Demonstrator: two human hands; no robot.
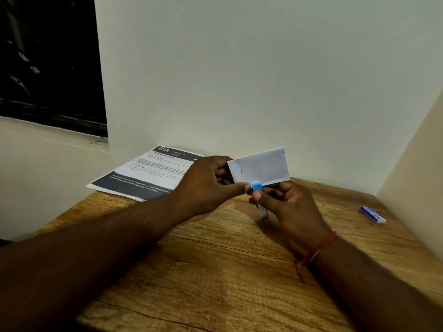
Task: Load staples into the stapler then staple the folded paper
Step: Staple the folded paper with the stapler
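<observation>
My left hand (206,183) holds a folded white paper (260,167) by its left end, above the back of the wooden table (215,271). One staple shows as a short dark line near the paper's left edge. My right hand (287,209) grips a small blue stapler (257,187), whose blue head meets the paper's lower edge and whose metal end pokes out below my fingers. A small blue staple box (373,214) lies on the table at the right.
A printed sheet (148,173) with dark bands lies at the table's back left, against the white wall. A side wall closes in the table on the right. A dark window is at upper left.
</observation>
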